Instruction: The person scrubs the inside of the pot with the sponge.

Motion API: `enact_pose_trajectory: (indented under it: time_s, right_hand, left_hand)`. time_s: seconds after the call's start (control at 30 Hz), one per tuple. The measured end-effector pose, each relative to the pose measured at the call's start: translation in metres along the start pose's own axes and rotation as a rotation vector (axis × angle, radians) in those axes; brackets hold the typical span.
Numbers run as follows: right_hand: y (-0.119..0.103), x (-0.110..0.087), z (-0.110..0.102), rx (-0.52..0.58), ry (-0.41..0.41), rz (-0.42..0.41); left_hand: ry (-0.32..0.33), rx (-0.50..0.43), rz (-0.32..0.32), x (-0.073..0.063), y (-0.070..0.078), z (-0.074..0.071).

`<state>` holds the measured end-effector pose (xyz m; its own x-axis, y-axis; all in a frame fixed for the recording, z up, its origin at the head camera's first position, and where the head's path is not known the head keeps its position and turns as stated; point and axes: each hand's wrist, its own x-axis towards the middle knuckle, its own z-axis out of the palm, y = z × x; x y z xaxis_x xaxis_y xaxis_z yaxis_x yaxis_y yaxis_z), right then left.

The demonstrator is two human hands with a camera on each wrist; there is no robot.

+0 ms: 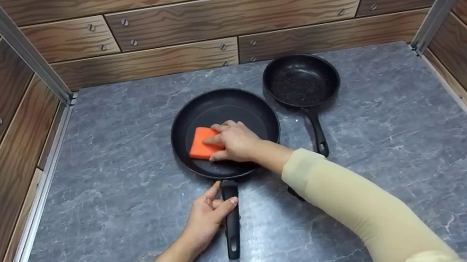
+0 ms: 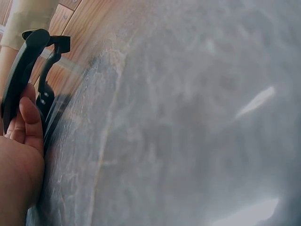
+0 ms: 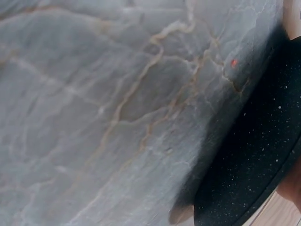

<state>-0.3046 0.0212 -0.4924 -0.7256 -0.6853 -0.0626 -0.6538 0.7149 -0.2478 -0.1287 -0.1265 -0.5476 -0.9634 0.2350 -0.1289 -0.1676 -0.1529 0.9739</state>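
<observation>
A large black frying pan point(image 1: 229, 105) rests on the grey marbled table, its handle point(image 1: 233, 234) pointing toward me. My left hand point(image 1: 204, 217) grips that handle close to the pan, thumb across the top. In the left wrist view, the left hand point(image 2: 21, 155) has its fingers by the black handle point(image 2: 23, 70). Inside the pan, my right hand point(image 1: 238, 142) holds an orange sponge point(image 1: 199, 149) against the left part of the base, with fingers on top and thumb at its near edge. The pan's speckled outer wall point(image 3: 249, 155) fills the right wrist view's lower right, hiding most of that hand.
A smaller speckled black frying pan point(image 1: 302, 83) stands right of the large one, its handle point(image 1: 318, 133) near my right forearm. A dark object point(image 1: 295, 194) peeks out beside the right sleeve. Wood-patterned panels point(image 1: 237, 15) border the table point(image 1: 119, 136) at the back and sides.
</observation>
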Motion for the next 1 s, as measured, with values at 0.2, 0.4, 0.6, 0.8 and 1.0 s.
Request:
enact_pose_trajectory:
  time_s: [0.2,0.4,0.6,0.8,1.0]
  right_hand:
    - [0.001,0.002,0.000,0.016,0.011,-0.001]
    - [0.002,0.004,-0.001,0.011,0.015,0.008]
    - [0.005,0.005,-0.002,0.030,0.028,0.062]
    - [0.012,0.004,-0.003,0.019,0.058,0.109]
    - [0.016,0.002,-0.004,0.013,0.067,0.130]
  left_hand:
    - [-0.008,-0.006,0.001,0.001,-0.001,0.000]
    - [-0.004,-0.002,-0.003,0.001,-0.001,0.000]
    - [-0.005,-0.008,-0.001,0.001,-0.001,0.001]
    - [-0.004,-0.016,0.005,0.001,0.000,0.001]
    - [-0.001,-0.007,0.016,0.000,-0.001,0.001]
